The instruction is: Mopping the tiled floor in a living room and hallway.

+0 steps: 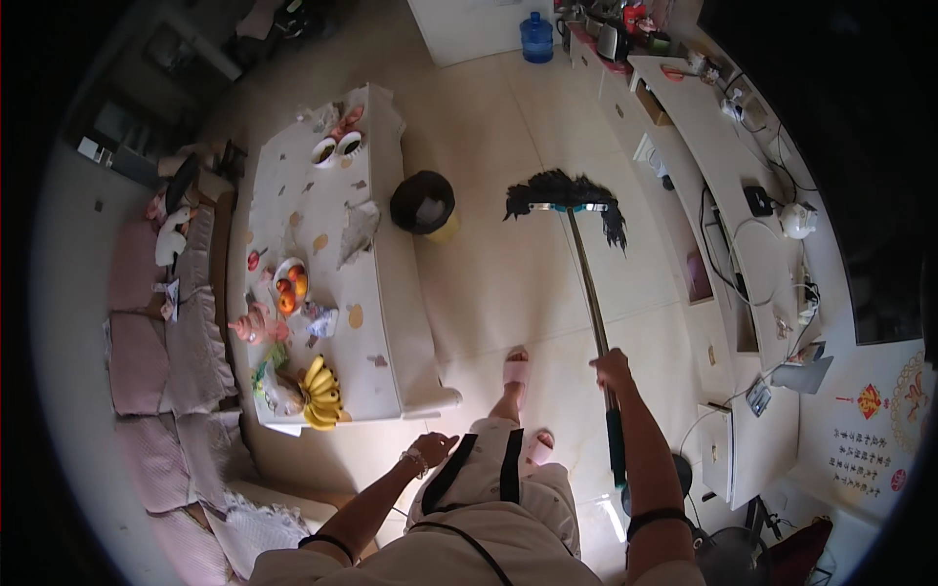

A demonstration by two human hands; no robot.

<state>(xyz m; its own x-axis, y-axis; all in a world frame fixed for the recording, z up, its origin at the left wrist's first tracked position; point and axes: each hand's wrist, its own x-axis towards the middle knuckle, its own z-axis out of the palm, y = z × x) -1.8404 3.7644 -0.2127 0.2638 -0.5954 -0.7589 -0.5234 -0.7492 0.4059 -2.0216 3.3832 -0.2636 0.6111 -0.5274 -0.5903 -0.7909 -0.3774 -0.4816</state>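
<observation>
Where the mop head (565,186) spreads, floor (498,283) reaches cabinet (705,322) edge.

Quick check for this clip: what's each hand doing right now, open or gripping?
Left hand: loosely open, nothing seen in it.
Right hand: closed around the mop handle.

The mop head (561,188) is black, the 2 slippers (517,371) pink, the bananas (320,395) yellow.

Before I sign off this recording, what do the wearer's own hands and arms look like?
The left hand and right hand are ungloved, and the forearms are bare. The left wrist wears a pale bracelet. A dark band circles each arm higher up; whether it is sleeve trim is unclear.
</observation>
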